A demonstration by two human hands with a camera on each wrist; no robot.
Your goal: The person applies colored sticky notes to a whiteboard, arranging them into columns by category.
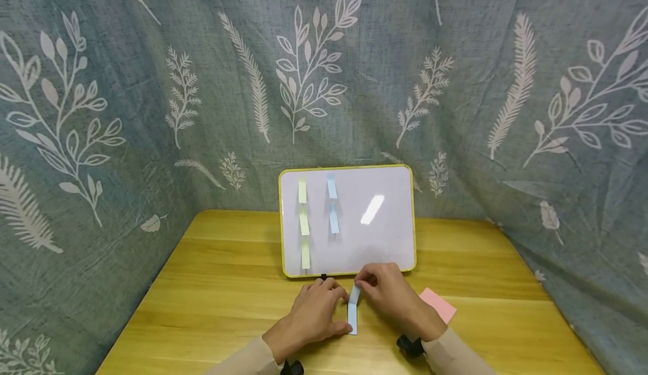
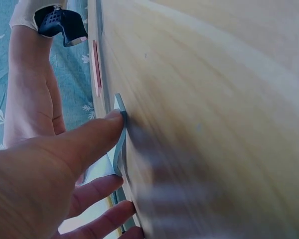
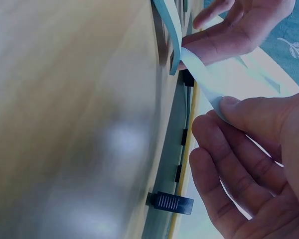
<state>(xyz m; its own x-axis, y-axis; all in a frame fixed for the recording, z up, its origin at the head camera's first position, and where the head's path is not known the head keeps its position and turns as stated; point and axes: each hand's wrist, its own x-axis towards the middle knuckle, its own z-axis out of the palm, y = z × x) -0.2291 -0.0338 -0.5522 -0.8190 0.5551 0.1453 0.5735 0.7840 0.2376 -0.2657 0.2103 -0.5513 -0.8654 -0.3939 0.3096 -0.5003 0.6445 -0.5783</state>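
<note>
A narrow pad of light blue sticky notes [image 1: 352, 319] lies on the table in front of the whiteboard [image 1: 354, 251]. My left hand [image 1: 319, 313] steadies the pad, its thumb on the near end and its index finger by the far end. With thumb and index finger, my right hand [image 1: 390, 290] pinches the lifted end of the top blue sticky note [image 3: 202, 74], which bends up from the pad. The other right fingers curl loosely below, in the right wrist view. Three pale green notes [image 1: 304, 223] and two blue notes [image 1: 332, 188] hang on the board.
A pink sticky note pad [image 1: 438, 304] lies beside my right wrist. The yellow-framed board leans at the back of the wooden table [image 1: 228, 285], with black clips [image 3: 172, 203] along its lower edge. A patterned curtain [image 1: 354, 82] surrounds the table.
</note>
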